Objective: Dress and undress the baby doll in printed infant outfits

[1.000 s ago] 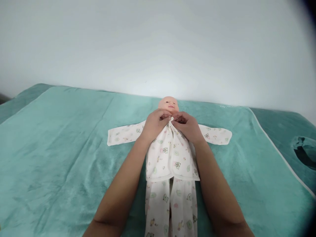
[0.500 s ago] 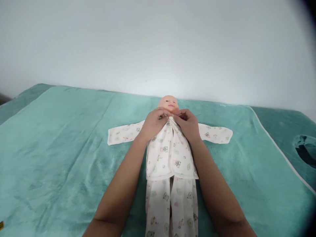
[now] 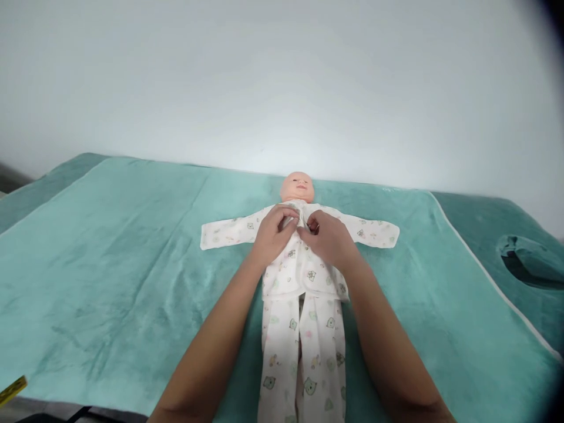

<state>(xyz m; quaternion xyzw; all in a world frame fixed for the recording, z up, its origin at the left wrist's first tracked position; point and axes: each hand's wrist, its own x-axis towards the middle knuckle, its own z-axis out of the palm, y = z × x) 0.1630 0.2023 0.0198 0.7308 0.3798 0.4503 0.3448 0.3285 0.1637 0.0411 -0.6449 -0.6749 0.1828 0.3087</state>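
A baby doll (image 3: 298, 187) lies on its back, its head toward the wall. It wears a white long-sleeved baby shirt (image 3: 286, 279) printed with small bears, sleeves spread to both sides. Matching white pants (image 3: 282, 352) cover its legs. My left hand (image 3: 277, 232) pinches the front edge of the shirt at the upper chest. Facing it, my right hand (image 3: 326, 234) has thumb and fingers closed on the other side of the same front opening. The fastening between my fingertips is too small to make out.
A green plush blanket (image 3: 132, 264) with a pale edge covers the surface under the doll. Behind stands a white wall (image 3: 282, 82). A clear object with a dark band (image 3: 533, 262) lies at the right. A yellow strip (image 3: 12, 390) shows at the lower left.
Both hands have moved down from the shirt's neckline to the upper chest. The collar now shows above them. The view has shifted slightly.
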